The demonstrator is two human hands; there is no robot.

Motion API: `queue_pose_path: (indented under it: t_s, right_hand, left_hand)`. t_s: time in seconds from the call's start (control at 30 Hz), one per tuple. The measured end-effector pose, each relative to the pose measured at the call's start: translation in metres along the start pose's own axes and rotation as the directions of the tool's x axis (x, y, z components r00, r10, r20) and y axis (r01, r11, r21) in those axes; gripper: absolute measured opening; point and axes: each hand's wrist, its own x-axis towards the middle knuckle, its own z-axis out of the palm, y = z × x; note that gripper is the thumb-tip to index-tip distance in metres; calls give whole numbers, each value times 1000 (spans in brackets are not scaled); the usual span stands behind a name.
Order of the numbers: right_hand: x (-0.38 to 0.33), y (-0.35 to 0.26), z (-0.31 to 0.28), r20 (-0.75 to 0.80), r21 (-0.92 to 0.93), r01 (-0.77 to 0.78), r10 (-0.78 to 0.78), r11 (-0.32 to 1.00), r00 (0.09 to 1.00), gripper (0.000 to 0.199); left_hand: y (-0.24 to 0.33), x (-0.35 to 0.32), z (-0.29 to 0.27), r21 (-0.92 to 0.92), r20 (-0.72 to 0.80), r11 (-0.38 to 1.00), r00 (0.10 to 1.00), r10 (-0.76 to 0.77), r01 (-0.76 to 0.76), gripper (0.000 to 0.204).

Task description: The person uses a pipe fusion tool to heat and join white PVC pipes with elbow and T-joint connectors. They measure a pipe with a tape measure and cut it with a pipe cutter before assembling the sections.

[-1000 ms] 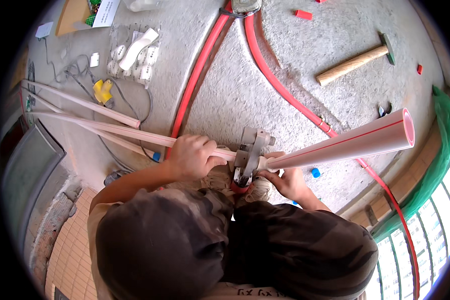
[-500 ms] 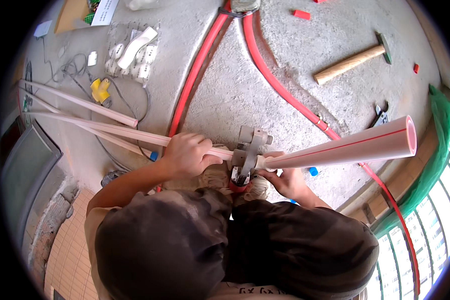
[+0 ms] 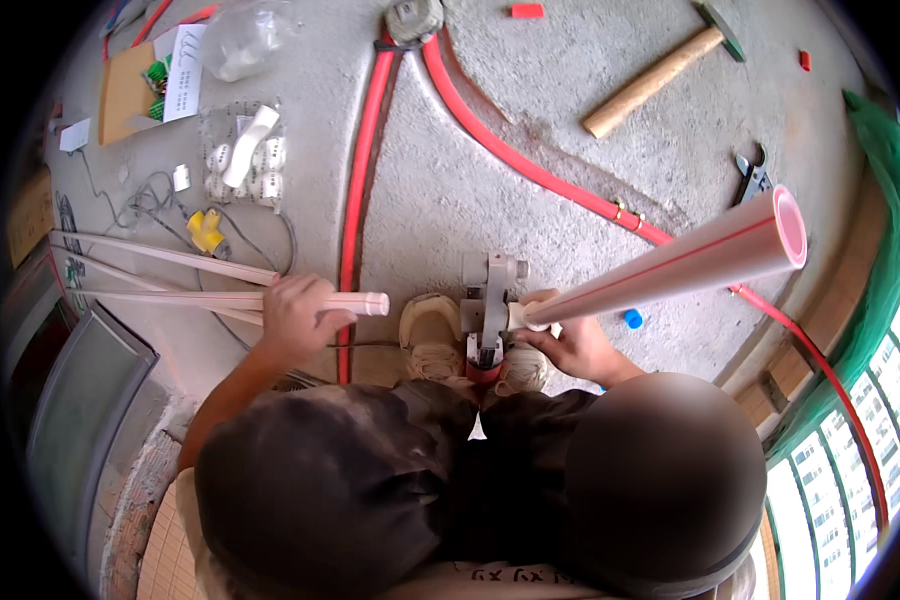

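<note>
My left hand (image 3: 298,312) is closed around a thin white plastic pipe (image 3: 362,303) with red stripes. Its free end points right, apart from the grey pipe welding tool (image 3: 485,300) that stands upright between my shoes. With my right hand (image 3: 574,346) I grip the near end of another red-striped white pipe (image 3: 670,262), which slants up to the right with its open end toward me. A short pale fitting (image 3: 524,316) at that pipe's near end meets the right side of the tool. Whether it sits on the heating die is hard to see.
More white pipes (image 3: 170,255) lie at the left by a yellow plug splitter (image 3: 206,232) and cables. Red conduits (image 3: 515,160) run along the rough floor. A hammer (image 3: 655,80), an adjustable wrench (image 3: 753,175), a blue cap (image 3: 633,318) and bagged fittings (image 3: 245,155) lie around.
My left hand has drawn its pipe leftward, off the welding tool, so its end now shows. My right hand still holds its pipe at the tool. The view has shifted.
</note>
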Motion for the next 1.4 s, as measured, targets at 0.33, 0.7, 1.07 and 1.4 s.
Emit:
queue_pose_path:
  t_s: [0.33, 0.7, 1.07, 1.4]
  right_hand:
    - [0, 15, -10, 18, 11, 44, -44, 999, 999, 35]
    - [-26, -81, -51, -305, 33, 8, 2, 999, 952, 43]
    - [-28, -106, -29, -143, -47, 152, -157, 987, 977, 50]
    - [-23, -110, -27, -63, -242, 308, -331, 920, 941, 51]
  left_hand:
    - [83, 40, -15, -118, -138, 969, 970, 199, -215, 32]
    - [108, 48, -41, -51, -195, 968, 953, 231, -245, 33]
    - [129, 43, -47, 5, -250, 950, 919, 305, -313, 34]
    - [130, 35, -45, 3, -238, 945, 917, 319, -328, 35]
